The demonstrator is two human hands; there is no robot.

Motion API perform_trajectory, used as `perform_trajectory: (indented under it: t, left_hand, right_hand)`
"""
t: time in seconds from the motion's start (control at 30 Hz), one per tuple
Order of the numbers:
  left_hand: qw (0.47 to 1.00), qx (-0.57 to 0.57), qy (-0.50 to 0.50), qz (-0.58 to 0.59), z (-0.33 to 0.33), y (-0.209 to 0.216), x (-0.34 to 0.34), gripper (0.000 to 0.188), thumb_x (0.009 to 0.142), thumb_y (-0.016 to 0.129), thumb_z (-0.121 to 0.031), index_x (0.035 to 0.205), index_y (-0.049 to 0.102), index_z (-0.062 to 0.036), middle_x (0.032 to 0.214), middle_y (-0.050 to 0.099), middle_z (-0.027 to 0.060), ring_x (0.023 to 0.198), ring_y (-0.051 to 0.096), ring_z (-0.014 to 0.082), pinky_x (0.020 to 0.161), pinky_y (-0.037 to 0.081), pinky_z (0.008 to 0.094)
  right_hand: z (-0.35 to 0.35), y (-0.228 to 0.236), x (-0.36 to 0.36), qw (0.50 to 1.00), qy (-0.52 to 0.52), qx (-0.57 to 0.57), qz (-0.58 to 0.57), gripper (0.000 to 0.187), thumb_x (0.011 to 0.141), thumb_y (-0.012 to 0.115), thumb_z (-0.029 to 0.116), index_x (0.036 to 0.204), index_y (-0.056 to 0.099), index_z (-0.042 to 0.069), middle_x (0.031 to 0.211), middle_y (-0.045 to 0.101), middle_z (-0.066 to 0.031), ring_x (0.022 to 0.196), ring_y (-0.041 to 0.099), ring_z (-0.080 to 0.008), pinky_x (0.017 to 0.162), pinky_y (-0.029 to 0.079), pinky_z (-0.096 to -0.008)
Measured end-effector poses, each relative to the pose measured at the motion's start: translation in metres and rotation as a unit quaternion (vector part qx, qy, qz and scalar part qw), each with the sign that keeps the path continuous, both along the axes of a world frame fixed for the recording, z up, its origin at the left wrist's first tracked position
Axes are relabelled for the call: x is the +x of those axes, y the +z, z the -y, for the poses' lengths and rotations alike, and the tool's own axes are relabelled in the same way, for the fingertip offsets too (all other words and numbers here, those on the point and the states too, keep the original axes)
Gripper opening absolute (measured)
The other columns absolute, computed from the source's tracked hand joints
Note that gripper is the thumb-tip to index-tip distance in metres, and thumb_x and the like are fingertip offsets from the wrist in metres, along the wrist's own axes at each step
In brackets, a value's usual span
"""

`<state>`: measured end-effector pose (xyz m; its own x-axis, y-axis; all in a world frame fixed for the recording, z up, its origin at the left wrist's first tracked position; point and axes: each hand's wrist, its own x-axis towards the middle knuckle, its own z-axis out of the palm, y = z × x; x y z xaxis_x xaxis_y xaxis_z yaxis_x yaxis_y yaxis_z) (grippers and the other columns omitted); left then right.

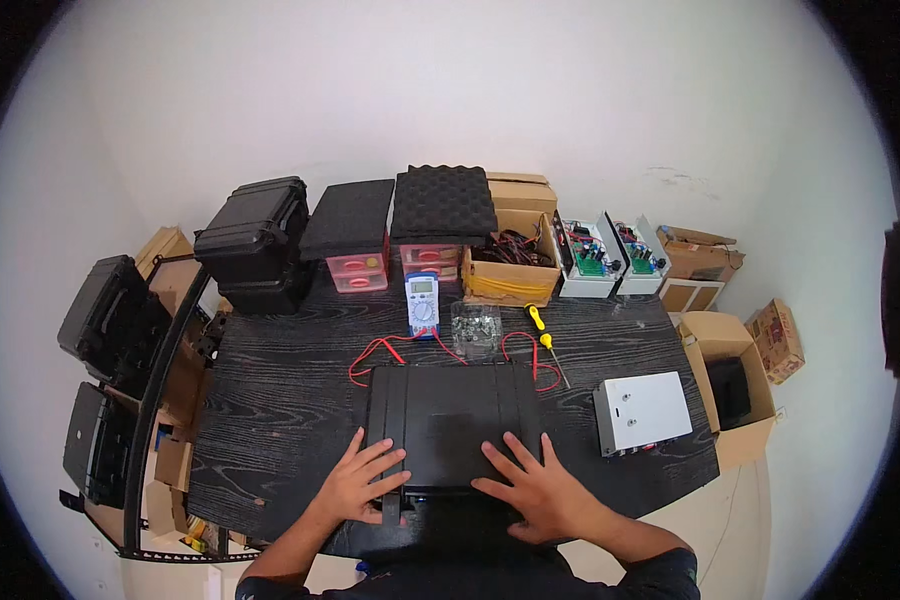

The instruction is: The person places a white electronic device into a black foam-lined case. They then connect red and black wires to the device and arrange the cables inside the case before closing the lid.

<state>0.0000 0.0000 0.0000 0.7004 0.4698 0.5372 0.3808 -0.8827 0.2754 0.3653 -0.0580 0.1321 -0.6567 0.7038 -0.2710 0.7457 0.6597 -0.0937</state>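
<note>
A black hard plastic case (448, 412) lies closed at the front middle of the table. My left hand (363, 480) rests on its near left corner with the fingers spread over the lid. Its thumb is down by an unfastened-looking latch (392, 508) on the near side. My right hand (540, 490) lies across the near right corner, fingers spread and fingertips on the lid. Behind the case stand a blue and white multimeter (423, 304) with red leads and a clear bag of small parts (477, 328).
A screwdriver with a yellow and black handle (537, 320) lies right of the bag. A white metal box (644, 412) sits at the right. Along the back are black cases (255, 240), foam-topped pink drawers (358, 272), a cardboard box of cables (512, 280) and opened circuit-board housings (590, 262).
</note>
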Motion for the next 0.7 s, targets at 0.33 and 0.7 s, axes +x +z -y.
perform_trajectory:
  t: [0.33, 0.7]
  left_hand:
    - [0.942, -0.165, 0.076, 0.282, -0.054, 0.135, 0.039, 0.057, 0.100, 0.070, -0.053, 0.121, 0.073, -0.0004, 0.127, 0.075, 0.0189, 0.130, 0.067, 0.0347, 0.119, 0.042, 0.0543]
    - [0.789, -0.291, 0.101, 0.532, -0.230, 0.160, 0.061, 0.039, 0.115, 0.054, -0.035, 0.121, 0.074, -0.0026, 0.111, 0.073, 0.0081, 0.100, 0.065, 0.0165, 0.093, 0.052, 0.0320]
  right_hand:
    - [-0.085, 0.033, 0.051, 0.837, -0.146, 0.150, -0.506, 0.052, 0.084, 0.085, 0.033, 0.125, 0.072, 0.003, 0.118, 0.078, -0.0161, 0.104, 0.077, -0.0288, 0.093, 0.060, -0.0404]
    - [-0.217, -0.088, 0.009, 0.672, -0.284, 0.266, -0.629, 0.053, 0.114, 0.046, 0.022, 0.157, 0.035, -0.007, 0.134, 0.066, -0.0290, 0.124, 0.066, -0.0415, 0.108, 0.048, -0.0449]
